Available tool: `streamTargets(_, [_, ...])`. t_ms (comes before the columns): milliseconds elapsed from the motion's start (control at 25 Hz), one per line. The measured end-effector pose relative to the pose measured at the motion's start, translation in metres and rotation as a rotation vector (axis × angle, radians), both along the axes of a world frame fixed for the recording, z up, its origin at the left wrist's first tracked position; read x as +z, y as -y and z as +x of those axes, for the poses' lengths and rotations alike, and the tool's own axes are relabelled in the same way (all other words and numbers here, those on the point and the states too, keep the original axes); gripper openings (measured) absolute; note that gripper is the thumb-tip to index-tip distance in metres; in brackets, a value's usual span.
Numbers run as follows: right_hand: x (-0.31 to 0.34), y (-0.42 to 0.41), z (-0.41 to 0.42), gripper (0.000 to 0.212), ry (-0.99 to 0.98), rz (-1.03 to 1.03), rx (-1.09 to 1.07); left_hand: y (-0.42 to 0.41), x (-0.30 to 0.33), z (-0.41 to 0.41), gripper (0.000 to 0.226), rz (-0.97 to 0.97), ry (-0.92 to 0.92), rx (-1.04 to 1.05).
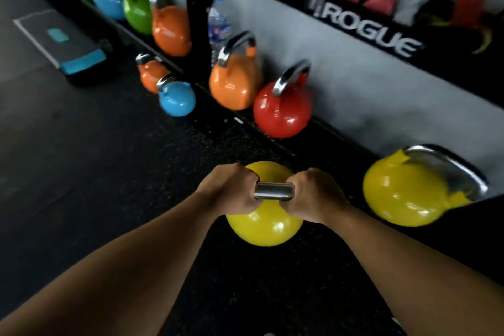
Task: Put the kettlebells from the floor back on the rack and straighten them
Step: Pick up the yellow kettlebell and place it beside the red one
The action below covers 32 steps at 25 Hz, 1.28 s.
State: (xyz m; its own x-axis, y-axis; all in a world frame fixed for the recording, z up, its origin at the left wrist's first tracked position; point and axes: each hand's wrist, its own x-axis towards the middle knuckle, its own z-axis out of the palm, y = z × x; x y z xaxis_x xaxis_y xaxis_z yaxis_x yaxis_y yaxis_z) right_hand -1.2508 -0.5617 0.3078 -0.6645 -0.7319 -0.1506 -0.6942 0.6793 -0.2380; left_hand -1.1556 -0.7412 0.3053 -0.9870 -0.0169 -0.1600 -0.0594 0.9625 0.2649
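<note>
Both my hands grip the steel handle of a yellow kettlebell (pixel 266 226) over the black rubber floor, my left hand (pixel 230 189) on the left end and my right hand (pixel 311 194) on the right end. Whether it rests on the floor or hangs just above it I cannot tell. A second yellow kettlebell (pixel 403 194) leans on the low rack shelf (pixel 324 128) to the right. Along that shelf stand a red kettlebell (pixel 282 112), an orange one (pixel 234 84), and further back orange, green and blue ones. A small blue kettlebell (pixel 177 99) and a small orange one (pixel 151 75) sit on the floor.
A black rack upright (pixel 197 13) rises between the orange kettlebells, with a water bottle (pixel 218 22) behind it. An upper shelf marked ROGUE (pixel 368 27) holds pink and red gear. A grey and blue step platform (pixel 60 41) lies on the floor at left.
</note>
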Motion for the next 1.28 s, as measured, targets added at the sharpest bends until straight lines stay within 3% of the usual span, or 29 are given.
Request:
streamTargets(400, [0.023,-0.098,-0.139,0.020,-0.166,-0.099,-0.337,-0.082,0.020,-0.201,0.028,-0.139,-0.198,-0.282])
streamTargets(840, [-0.019,-0.087,-0.223,0.025,-0.083,-0.147,-0.618,-0.077,-0.012,-0.342,0.023,-0.212,-0.216,-0.492])
streamTargets(1160, [-0.022,-0.065,-0.264,0.027,0.016,-0.156,-0.726,-0.061,-0.027,-0.382,0.024,0.011,-0.030,-0.362])
streamTargets(1280, [-0.023,-0.062,-0.275,0.026,0.022,-0.191,-0.794,-0.065,-0.033,-0.392,0.027,0.087,-0.050,-0.283])
